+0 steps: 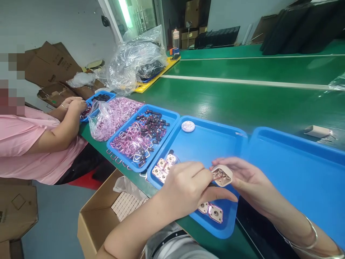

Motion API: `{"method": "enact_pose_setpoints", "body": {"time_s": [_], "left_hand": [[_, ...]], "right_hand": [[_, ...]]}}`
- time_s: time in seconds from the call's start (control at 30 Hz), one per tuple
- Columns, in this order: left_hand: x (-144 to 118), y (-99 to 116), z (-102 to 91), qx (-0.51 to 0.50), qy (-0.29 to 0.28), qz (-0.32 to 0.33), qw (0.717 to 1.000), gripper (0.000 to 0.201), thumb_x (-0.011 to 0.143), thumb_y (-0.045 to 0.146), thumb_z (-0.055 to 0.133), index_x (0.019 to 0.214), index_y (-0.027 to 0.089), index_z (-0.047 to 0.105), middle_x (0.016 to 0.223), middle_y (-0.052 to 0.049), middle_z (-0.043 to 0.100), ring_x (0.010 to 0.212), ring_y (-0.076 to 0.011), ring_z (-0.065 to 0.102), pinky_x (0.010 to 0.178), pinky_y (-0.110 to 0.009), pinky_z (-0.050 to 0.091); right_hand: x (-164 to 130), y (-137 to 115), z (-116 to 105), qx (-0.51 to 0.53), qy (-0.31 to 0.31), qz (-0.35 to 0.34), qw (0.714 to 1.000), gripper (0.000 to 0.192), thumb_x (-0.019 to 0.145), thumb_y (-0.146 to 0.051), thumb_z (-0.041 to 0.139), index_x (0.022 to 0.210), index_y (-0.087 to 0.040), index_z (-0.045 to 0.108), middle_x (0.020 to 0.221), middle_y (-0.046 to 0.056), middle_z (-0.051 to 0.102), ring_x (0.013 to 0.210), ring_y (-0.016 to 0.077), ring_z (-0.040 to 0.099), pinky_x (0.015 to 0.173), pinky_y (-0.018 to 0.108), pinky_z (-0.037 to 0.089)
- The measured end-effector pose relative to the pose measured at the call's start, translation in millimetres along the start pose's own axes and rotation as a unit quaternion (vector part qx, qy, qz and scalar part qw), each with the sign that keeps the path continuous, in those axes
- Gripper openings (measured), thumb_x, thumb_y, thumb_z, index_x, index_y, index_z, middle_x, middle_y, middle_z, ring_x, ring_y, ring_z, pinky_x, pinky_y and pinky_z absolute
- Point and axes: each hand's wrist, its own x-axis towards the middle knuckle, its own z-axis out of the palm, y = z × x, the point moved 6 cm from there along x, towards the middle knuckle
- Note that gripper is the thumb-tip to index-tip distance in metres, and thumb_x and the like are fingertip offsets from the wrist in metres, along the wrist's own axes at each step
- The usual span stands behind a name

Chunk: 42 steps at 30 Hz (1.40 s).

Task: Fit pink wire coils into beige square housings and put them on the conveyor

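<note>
My right hand [249, 178] holds a small beige square part [221, 175] with pink metal pieces in it, over a blue tray [212, 144]. My left hand [188, 187] pinches at the left edge of that part, fingers closed on something thin and dark. Several matching square parts [163, 169] lie at the tray's near left corner. Two more square parts [211, 211] lie under my left hand. A white round disc [188, 126] rests at the tray's far edge.
A second blue tray [302, 172] sits to the right. A tray of pink wire buckles and black pieces [142, 138] and a bag of pink buckles [113, 115] lie left. A person in pink [40, 140] works there. An open carton [107, 212] stands below the green belt [242, 97].
</note>
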Motion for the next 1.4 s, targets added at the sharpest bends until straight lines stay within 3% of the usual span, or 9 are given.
{"method": "enact_pose_setpoints", "body": {"time_s": [0.17, 0.3, 0.47, 0.57, 0.73, 0.93, 1.07, 1.27, 1.4], "left_hand": [[1, -1, 4.1, 0.013, 0.004, 0.004, 1.000, 0.043, 0.086, 0.049, 0.057, 0.060, 0.014, 0.056, 0.051, 0.001, 0.051, 0.048, -0.0109, 0.048, 0.047, -0.026, 0.034], [0, -8, 2.1, -0.066, 0.044, -0.066, 0.995, 0.038, 0.077, 0.049, 0.069, 0.069, 0.014, 0.056, 0.058, 0.002, 0.057, 0.050, -0.0086, 0.050, 0.049, -0.023, 0.040], [-1, -11, 2.9, -0.175, 0.029, -0.096, 0.980, 0.011, 0.080, 0.022, 0.070, 0.084, 0.013, 0.066, 0.090, -0.007, 0.069, 0.081, -0.0130, 0.066, 0.075, -0.023, 0.054], [-3, -15, 5.1, -0.217, -0.001, -0.124, 0.968, 0.015, 0.081, 0.013, 0.067, 0.095, 0.016, 0.070, 0.101, -0.008, 0.069, 0.092, -0.0146, 0.066, 0.082, -0.025, 0.055], [-7, -23, 6.0, -0.222, -0.001, -0.207, 0.953, 0.013, 0.072, 0.016, 0.076, 0.084, 0.018, 0.071, 0.080, -0.002, 0.069, 0.071, -0.0123, 0.063, 0.065, -0.022, 0.052], [-19, -30, 16.8, -0.244, -0.036, -0.345, 0.906, 0.021, 0.066, 0.018, 0.081, 0.080, 0.019, 0.066, 0.080, 0.001, 0.069, 0.057, -0.0086, 0.055, 0.053, -0.020, 0.044], [-25, -32, 19.8, -0.284, -0.057, -0.362, 0.886, 0.004, 0.079, 0.018, 0.068, 0.075, 0.019, 0.068, 0.097, -0.004, 0.072, 0.068, -0.0118, 0.062, 0.055, -0.021, 0.045], [-30, -39, 22.9, -0.336, -0.058, -0.434, 0.834, 0.017, 0.064, 0.014, 0.078, 0.078, 0.018, 0.068, 0.065, 0.001, 0.066, 0.055, -0.0101, 0.057, 0.051, -0.019, 0.043], [-31, -39, 20.3, -0.313, -0.030, -0.446, 0.838, 0.013, 0.067, 0.019, 0.077, 0.079, 0.018, 0.073, 0.067, 0.000, 0.067, 0.060, -0.0112, 0.060, 0.059, -0.021, 0.049]], "right_hand": [[-1, 4, 0, 0.006, -0.010, 0.015, 1.000, 0.029, 0.073, -0.037, 0.077, 0.099, -0.025, 0.070, 0.115, 0.010, 0.071, 0.106, 0.0277, 0.066, 0.089, 0.037, 0.055], [-2, 5, 3, 0.017, -0.029, 0.033, 0.999, 0.029, 0.076, -0.037, 0.075, 0.102, -0.026, 0.069, 0.109, 0.009, 0.072, 0.098, 0.0253, 0.069, 0.086, 0.036, 0.055], [-2, 2, 7, 0.005, -0.022, 0.045, 0.999, 0.036, 0.074, -0.044, 0.075, 0.104, -0.025, 0.067, 0.108, 0.011, 0.073, 0.101, 0.0289, 0.067, 0.083, 0.039, 0.055], [-2, 1, 8, 0.008, -0.006, 0.045, 0.999, 0.038, 0.073, -0.046, 0.075, 0.104, -0.025, 0.067, 0.106, 0.010, 0.073, 0.098, 0.0276, 0.067, 0.084, 0.039, 0.054], [-2, 0, 11, 0.021, -0.009, 0.058, 0.998, 0.041, 0.070, -0.047, 0.077, 0.103, -0.025, 0.066, 0.095, 0.008, 0.073, 0.087, 0.0253, 0.068, 0.080, 0.039, 0.054], [-1, 4, 11, 0.072, -0.005, 0.058, 0.996, 0.034, 0.071, -0.037, 0.079, 0.101, -0.026, 0.067, 0.097, 0.006, 0.073, 0.092, 0.0221, 0.066, 0.082, 0.033, 0.051], [0, 7, 7, 0.094, 0.012, 0.061, 0.994, 0.035, 0.070, -0.035, 0.080, 0.101, -0.024, 0.067, 0.101, 0.007, 0.072, 0.094, 0.0225, 0.066, 0.085, 0.034, 0.050], [0, 6, 11, 0.099, -0.005, 0.059, 0.993, 0.035, 0.066, -0.032, 0.084, 0.097, -0.025, 0.071, 0.092, 0.004, 0.072, 0.088, 0.0208, 0.066, 0.081, 0.031, 0.051], [0, 8, 10, 0.109, 0.007, 0.050, 0.993, 0.036, 0.063, -0.031, 0.086, 0.095, -0.024, 0.072, 0.091, 0.005, 0.071, 0.087, 0.0217, 0.065, 0.079, 0.032, 0.051]]}}
